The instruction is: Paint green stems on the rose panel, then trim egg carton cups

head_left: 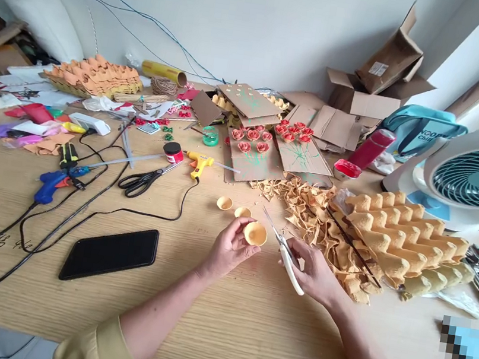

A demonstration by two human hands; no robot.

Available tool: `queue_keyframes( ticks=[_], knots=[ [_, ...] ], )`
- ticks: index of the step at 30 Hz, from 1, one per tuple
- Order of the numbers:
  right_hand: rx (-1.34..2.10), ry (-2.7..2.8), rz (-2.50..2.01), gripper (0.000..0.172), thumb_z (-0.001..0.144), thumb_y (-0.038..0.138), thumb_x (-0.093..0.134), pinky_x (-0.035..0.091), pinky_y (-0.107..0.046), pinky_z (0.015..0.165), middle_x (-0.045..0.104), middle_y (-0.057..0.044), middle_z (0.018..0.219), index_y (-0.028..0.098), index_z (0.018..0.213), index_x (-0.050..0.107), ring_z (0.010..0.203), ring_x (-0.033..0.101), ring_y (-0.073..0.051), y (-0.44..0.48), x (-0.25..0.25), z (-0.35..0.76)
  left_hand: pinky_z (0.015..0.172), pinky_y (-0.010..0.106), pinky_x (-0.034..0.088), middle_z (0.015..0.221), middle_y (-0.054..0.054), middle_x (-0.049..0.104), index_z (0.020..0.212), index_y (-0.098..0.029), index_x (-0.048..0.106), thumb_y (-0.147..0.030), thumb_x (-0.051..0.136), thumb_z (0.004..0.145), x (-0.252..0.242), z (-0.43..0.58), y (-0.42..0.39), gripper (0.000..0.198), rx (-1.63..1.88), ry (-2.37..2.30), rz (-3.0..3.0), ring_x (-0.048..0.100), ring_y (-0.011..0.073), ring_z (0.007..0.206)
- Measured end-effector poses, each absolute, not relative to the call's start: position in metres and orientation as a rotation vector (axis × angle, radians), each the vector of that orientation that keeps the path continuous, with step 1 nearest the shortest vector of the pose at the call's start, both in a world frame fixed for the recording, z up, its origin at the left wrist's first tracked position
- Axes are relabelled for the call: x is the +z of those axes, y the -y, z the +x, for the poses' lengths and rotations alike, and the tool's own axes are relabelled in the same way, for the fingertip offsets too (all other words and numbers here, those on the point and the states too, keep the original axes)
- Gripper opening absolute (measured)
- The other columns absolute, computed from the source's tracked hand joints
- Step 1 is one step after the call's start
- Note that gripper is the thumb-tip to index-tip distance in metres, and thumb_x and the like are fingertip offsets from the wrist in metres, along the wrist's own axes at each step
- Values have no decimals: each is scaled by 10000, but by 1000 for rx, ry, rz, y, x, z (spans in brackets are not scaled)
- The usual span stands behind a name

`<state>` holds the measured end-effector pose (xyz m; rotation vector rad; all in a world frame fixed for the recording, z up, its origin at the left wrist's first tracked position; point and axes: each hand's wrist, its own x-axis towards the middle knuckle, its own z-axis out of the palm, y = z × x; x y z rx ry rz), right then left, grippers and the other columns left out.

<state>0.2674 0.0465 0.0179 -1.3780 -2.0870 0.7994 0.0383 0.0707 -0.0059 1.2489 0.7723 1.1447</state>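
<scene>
My left hand (pixel 227 251) grips a small round cup cut from yellow egg carton (pixel 255 234), its hollow side turned up toward me. In my right hand (pixel 312 268) is a pair of white-handled scissors (pixel 291 268), the narrow blades pointing up and left, just right of the cup and apart from it. Two similar carton cups (pixel 224 203) sit on the table beyond my left hand. A heap of carton scraps (pixel 313 211) lies past my right hand, beside stacked egg cartons (pixel 397 233).
A phone (pixel 110 254), black scissors (pixel 148 179), a yellow glue gun (pixel 199 164) and a blue glue gun (pixel 52 184) with trailing cords lie to the left. Red carton flowers (pixel 250 139) rest on cardboard at the back. A fan (pixel 478 176) stands at the right.
</scene>
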Motion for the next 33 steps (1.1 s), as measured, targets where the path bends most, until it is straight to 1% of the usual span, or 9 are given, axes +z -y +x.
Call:
queue_keyframes(
  ticks=[5,8,12,20,24,29,33],
  knots=[
    [810,2218,-1406,205,942,393,555,388,-290,644,561,14,727,214,843,535,672,494,-146,-44,24,274,1053,336,479,1276,118,612,1207,-170,560,-364,798,773,-2,38,-68,532,1109,-733,1259,602,244,1199],
    [828,2270,-1383,208,948,393,541,396,-286,661,563,17,743,215,843,520,671,497,-141,-42,29,276,1073,345,466,1315,129,611,1216,-163,571,-350,781,789,-1,39,-67,511,1082,-730,1255,590,258,1238],
    [731,2345,-1377,200,947,388,529,392,-284,655,559,9,764,215,850,509,667,498,-143,-39,34,277,1071,351,474,1341,139,603,1207,-150,586,-317,773,790,0,41,-64,487,1065,-722,1286,600,260,1236],
    [507,2440,-1358,137,936,346,549,396,-296,697,595,-22,829,212,911,535,737,535,-169,-37,33,281,1059,363,498,1288,126,649,1181,-148,610,-278,750,789,3,41,-62,437,1049,-744,1342,626,260,1216],
    [500,2452,-1351,172,936,382,564,399,-306,711,597,-26,844,212,930,540,755,537,-177,-38,31,282,1039,357,517,1270,125,661,1169,-141,618,-243,730,793,4,41,-62,405,1043,-753,1356,637,257,1201],
    [466,2462,-1339,200,929,407,584,399,-321,740,602,-30,855,214,924,534,778,549,-187,-38,30,281,1086,368,487,1292,136,659,1173,-127,625,-222,728,788,10,41,-60,411,1038,-761,1349,620,257,1234],
    [416,2454,-1322,200,924,404,591,397,-327,762,609,-31,878,217,952,527,800,562,-192,-37,30,281,1089,369,482,1284,145,666,1160,-112,629,-221,732,782,14,41,-60,407,1016,-760,1335,622,257,1229]
  ],
)
